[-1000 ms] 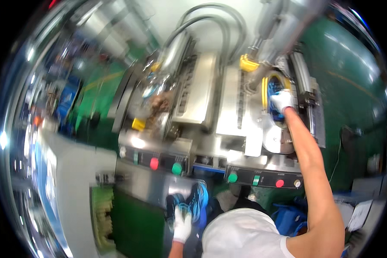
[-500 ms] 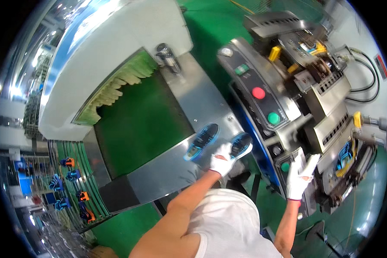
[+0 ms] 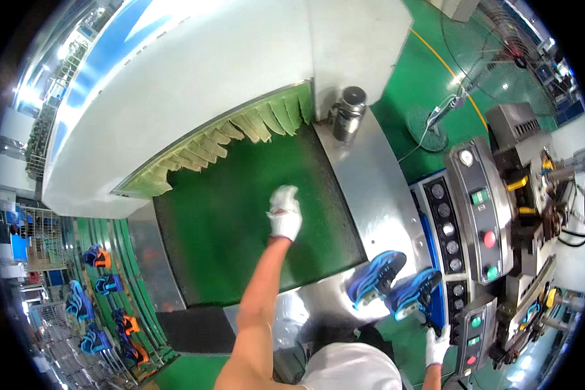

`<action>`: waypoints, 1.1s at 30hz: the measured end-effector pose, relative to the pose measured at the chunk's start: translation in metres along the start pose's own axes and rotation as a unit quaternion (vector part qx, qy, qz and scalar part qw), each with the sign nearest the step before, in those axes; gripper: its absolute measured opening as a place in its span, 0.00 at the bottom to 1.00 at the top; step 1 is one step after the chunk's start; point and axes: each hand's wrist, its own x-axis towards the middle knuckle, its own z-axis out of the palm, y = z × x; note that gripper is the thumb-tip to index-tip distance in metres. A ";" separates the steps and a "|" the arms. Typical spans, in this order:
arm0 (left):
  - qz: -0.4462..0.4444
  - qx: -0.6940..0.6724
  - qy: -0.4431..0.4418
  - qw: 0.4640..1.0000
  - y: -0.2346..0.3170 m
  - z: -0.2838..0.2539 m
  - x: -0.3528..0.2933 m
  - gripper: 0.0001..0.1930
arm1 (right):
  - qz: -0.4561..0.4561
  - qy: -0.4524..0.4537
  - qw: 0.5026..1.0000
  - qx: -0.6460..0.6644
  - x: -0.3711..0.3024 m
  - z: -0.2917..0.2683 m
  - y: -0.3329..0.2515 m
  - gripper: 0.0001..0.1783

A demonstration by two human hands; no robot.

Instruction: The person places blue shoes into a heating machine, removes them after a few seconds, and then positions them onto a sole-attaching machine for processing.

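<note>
**Hovering left hand and paired shoes beside a belt**

The gloved left hand hangs above the green belt, fingers loosely open, nothing visible in them. The gloved right hand is at the near right, just beside a control panel; whether it grips anything cannot be told. The black-and-blue shoes lie side by side at the near right corner of the metal ledge; the right-hand one's support is unclear. Each is probably light, soft in the upper and firmer in the sole, not fragile; the heel or sides should offer a secure hold. The widest room is above the belt, bounded by the strip curtain on the far side. The panel crowds the right, and the ledge's near edge drops off.
</note>
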 end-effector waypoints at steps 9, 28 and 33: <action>-0.160 0.294 -0.171 0.927 -0.205 -0.044 0.293 0.22 | 0.242 -0.131 0.898 -0.345 -0.094 -0.053 0.080 0.33; -0.048 0.227 -0.053 0.971 -0.341 -0.017 0.290 0.19 | 0.326 -0.110 0.854 -0.391 -0.127 -0.098 -0.042 0.30; -0.161 0.303 -0.032 0.939 -0.414 -0.128 0.232 0.17 | 0.310 -0.158 0.879 -0.325 -0.107 -0.058 -0.068 0.30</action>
